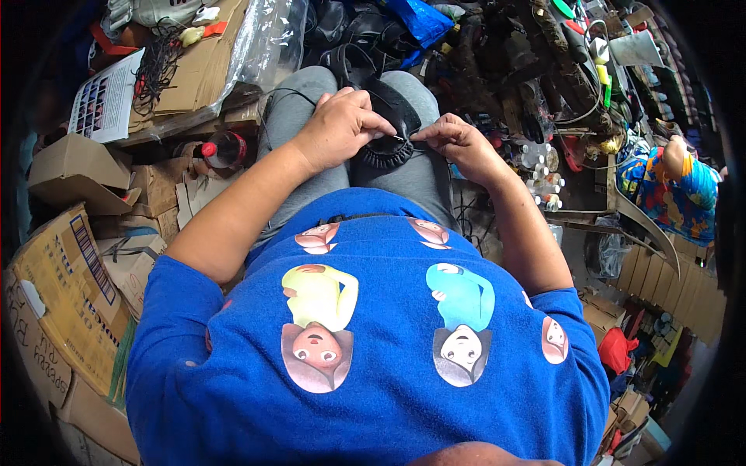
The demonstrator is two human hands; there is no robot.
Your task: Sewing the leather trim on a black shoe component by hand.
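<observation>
Across my thighs lies a black shoe (386, 155) with a ridged, rounded end toward me. My left hand (342, 128) reaches over it from the left, thumb and forefinger pinched close above the ridged part. From the right comes my right hand (458, 144), its fingers closed in a pinch at the shoe's edge. A tiny pale, thin piece (399, 138) shows between the two sets of fingertips; which hand grips it is too small to tell. A thin black cord (294, 90) arcs out from behind my left hand. More black footwear (347, 64) sits beyond my knees.
Cardboard boxes (78, 175) and a dark bottle with a red cap (225, 149) stand at my left. Flattened cardboard (183, 78) lies farther off. Small clear bottles (544, 175) and a curved blade-like piece (645, 221) are at my right. A person in a colourful shirt (668, 190) is nearby.
</observation>
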